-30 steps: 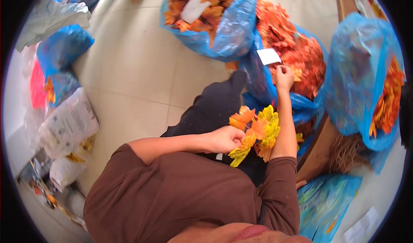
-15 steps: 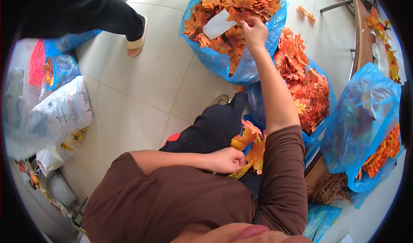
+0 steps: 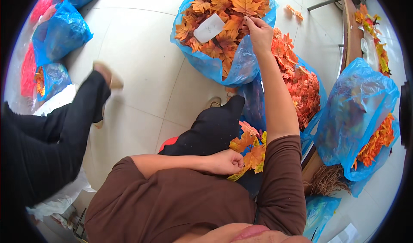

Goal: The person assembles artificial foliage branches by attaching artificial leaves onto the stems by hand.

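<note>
Orange leaves (image 3: 219,4) fill a blue bag (image 3: 202,68) on the floor as a person's right hand (image 3: 258,30) reaches in at its right side, thumb and forefinger drawn together at the leaves; whether they pinch one cannot be told. A white slip (image 3: 209,28) lies on the pile, left of the fingertips. Nearer the body, the left hand (image 3: 227,161) is curled tight on the lower left edge of a yellow-and-orange bunch (image 3: 254,155), which sits between that fist and the right sleeve (image 3: 284,174). Beyond the right forearm, red-orange leaves (image 3: 303,94) heap in a second bag; farther right, a bulging sack (image 3: 355,107) stands above brown twigs (image 3: 327,180). At left, another person's dark-trousered legs (image 3: 73,135) stride across pale tiles (image 3: 133,58), near more blue bags (image 3: 62,32).
</note>
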The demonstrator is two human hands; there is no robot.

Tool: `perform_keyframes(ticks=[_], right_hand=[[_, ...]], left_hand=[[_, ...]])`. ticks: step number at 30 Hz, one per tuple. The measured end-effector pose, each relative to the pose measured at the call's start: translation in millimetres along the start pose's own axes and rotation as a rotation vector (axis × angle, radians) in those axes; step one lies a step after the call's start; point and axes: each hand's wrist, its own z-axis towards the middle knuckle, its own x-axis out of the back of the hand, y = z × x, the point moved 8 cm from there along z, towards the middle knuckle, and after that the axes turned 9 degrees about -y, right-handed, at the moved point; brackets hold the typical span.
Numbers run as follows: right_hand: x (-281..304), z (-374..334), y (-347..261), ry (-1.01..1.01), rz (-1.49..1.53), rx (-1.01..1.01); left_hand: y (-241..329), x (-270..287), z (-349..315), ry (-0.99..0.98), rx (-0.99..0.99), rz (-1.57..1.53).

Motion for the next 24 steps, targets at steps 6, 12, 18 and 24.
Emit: perform_keyframes(ticks=[6, 12, 18, 24], right_hand=[[-5.3, -28.2, -30.0, -0.007, -0.109, 0.128], [-12.3, -67.3, -104.7, 0.105, -0.4, 0.398], [43.3, -157.8, -187.8, 0.161, -0.33, 0.391], [145.5, -408.4, -261.5, 0.489, -0.283, 0.377]], left_hand=[[-2.3, -9.5, -3.8, 0.03, 0.011, 0.019], [-7.4, -16.0, -3.7, 0.034, -0.004, 0.066], [-40.9, -32.7, 30.8, -0.03, 0.015, 0.113], [-36.5, -92.2, 61.6, -0.153, 0.174, -0.062]])
